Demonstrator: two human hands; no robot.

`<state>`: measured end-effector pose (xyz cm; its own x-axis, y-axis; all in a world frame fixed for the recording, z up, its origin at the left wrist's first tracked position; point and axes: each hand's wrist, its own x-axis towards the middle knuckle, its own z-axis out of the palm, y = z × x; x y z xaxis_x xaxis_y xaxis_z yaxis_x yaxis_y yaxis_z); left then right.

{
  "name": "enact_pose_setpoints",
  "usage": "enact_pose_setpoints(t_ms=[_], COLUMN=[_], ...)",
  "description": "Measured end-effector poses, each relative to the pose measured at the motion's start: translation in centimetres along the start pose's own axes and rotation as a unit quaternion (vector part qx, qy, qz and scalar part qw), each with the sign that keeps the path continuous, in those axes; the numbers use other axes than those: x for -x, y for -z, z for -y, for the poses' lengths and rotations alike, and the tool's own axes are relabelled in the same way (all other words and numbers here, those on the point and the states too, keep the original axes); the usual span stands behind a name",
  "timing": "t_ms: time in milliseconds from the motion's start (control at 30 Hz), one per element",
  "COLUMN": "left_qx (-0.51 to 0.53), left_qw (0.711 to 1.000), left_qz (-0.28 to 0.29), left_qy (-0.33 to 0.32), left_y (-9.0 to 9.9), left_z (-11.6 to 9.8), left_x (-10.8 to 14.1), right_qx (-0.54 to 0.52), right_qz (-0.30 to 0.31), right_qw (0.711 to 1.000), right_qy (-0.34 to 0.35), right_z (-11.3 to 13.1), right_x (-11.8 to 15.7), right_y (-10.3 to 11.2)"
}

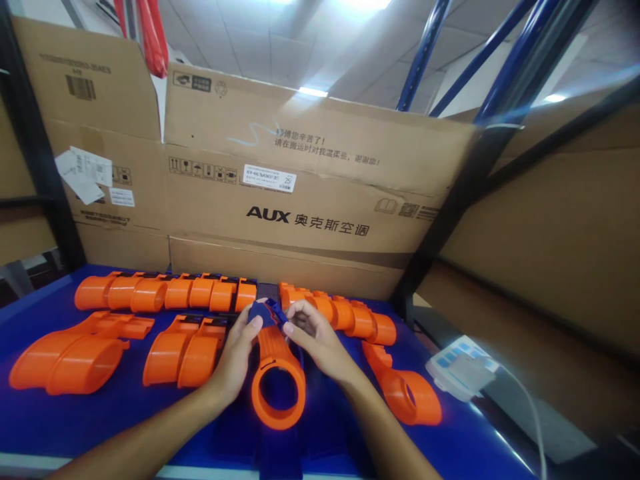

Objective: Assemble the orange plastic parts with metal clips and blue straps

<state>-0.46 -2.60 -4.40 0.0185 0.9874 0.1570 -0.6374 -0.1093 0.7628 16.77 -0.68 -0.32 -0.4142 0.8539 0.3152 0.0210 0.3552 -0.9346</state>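
Note:
An orange plastic part (278, 385) with a round open ring faces me at the middle of the blue table. Its upper end carries a dark blue piece (262, 312). My left hand (240, 347) grips that end from the left, thumb on the blue piece. On the other side, my right hand (316, 337) pinches a small dark blue strap-like piece (277, 311) between thumb and fingers. Whether the two blue pieces are joined is hidden by the fingers. Below the ring, a dark blue band (280, 457) runs toward the table's front edge.
Several orange ring parts (150, 293) line the back of the blue table (125, 420). More lie at the left (80, 360), and one (413, 397) at the right. A white power strip (463, 367) with a cable sits right. Cardboard sheets (210, 200) wall the back.

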Motion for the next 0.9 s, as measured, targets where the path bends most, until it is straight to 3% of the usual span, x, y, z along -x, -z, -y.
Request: enact_pose_setpoints(t_ms=[200,367,900], left_qx=[-0.049,-0.066,-0.038], left_qw=[0.998,0.997,0.998], left_qz=[-0.001,0.01,0.006], left_qy=[-0.038,-0.047,-0.048], left_y=[0.0,-0.2,0.0], left_z=[-0.2,-0.4,-0.7], left_x=[0.1,0.3,0.5], right_qx=[0.128,0.178,0.193], right_qz=[-0.054,-0.048,-0.022], right_qw=[0.985,0.971,0.97], right_qy=[0.098,0.151,0.147], right_z=[1.3,2.1,2.3], right_x=[0.3,0.6,0.9], right_y=[1.4,1.6,1.7])
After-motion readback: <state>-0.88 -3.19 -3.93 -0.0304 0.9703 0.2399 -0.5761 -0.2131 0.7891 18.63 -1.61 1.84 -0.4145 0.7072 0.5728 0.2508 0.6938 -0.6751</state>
